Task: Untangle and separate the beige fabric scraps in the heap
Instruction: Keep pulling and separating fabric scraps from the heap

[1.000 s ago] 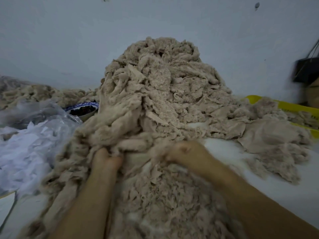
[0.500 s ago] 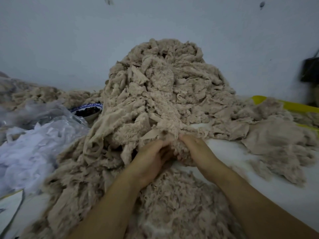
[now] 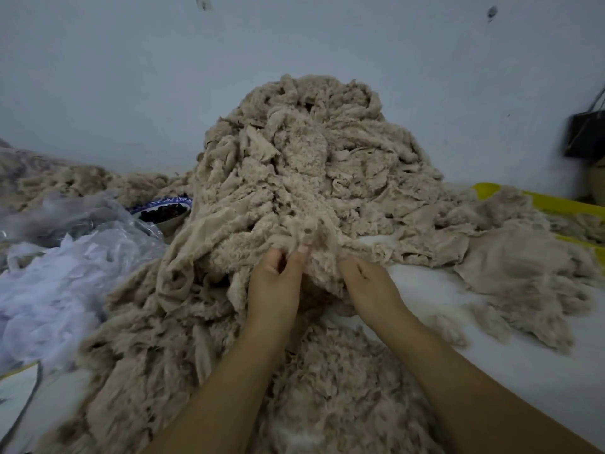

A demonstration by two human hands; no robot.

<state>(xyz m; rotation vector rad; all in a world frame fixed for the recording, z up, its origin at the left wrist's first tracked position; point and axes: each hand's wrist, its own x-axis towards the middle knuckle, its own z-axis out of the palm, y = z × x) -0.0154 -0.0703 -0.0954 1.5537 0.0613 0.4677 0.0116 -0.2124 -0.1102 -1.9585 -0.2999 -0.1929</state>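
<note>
A tall heap of beige fabric scraps (image 3: 314,165) rises against the wall in the middle of the view and spills forward over the white surface. At the heap's lower front edge, my left hand (image 3: 275,286) pinches a fluffy beige scrap (image 3: 311,244) between thumb and curled fingers. My right hand (image 3: 370,286) grips the same clump just to the right, its fingertips hidden in the fabric. Looser, flatter scraps (image 3: 334,388) lie between my forearms, close to me.
Crumpled clear plastic and white material (image 3: 55,283) lie at the left. A blue-rimmed bowl (image 3: 163,213) with dark contents sits behind it. A yellow tray (image 3: 556,204) with beige scraps is at the right; a black bag (image 3: 586,132) hangs on the wall.
Both hands moved up from the low scraps to the heap's front edge and came together. They now hold one clump there, lifted slightly.
</note>
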